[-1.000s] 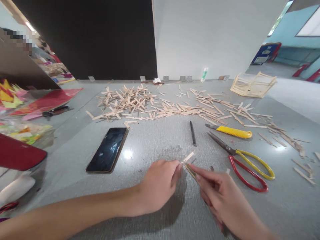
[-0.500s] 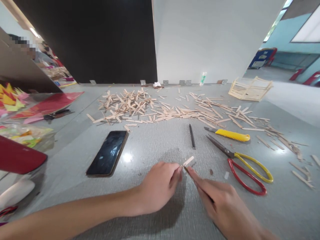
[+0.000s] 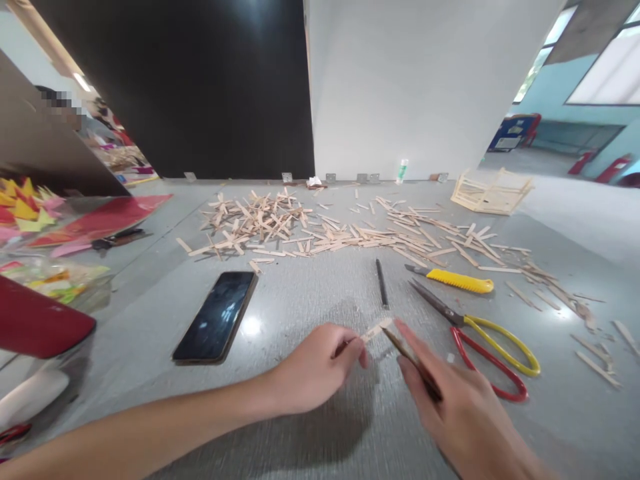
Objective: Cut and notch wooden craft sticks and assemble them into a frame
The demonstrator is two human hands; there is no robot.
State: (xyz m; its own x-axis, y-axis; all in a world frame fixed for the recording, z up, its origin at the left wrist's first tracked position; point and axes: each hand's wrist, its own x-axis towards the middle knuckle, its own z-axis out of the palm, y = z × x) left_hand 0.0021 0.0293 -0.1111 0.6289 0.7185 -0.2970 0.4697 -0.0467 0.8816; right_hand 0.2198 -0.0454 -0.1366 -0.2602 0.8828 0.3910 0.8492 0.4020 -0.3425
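Near the front middle of the table, my left hand (image 3: 320, 367) is closed, pinching one end of a short flat wooden stick (image 3: 376, 330) between thumb and fingers. My right hand (image 3: 460, 393) is wrapped round a narrow, pointed, brownish blade-like tool (image 3: 404, 348); its exact kind is unclear. The tool's tip touches or lies just over the stick's far part, and my right index finger reaches close to the stick's end. Beyond the hands lies a black pen-like rod (image 3: 382, 283). To the right are scissors (image 3: 463, 319) with one yellow and one red handle, blades apart.
A yellow cutter knife (image 3: 460, 280) lies behind the scissors. Loose wooden sticks (image 3: 370, 237) spread across the back, beside a stick frame (image 3: 493, 193) and a glue stick (image 3: 402, 171). A phone (image 3: 215, 319) lies left. Upright boards (image 3: 400, 87) close off the back; another person sits beyond, far left.
The blade-like tool has moved from beside my left fingertips outward along the wooden stick. My right hand has shifted slightly right. The camera view has tilted up a little.
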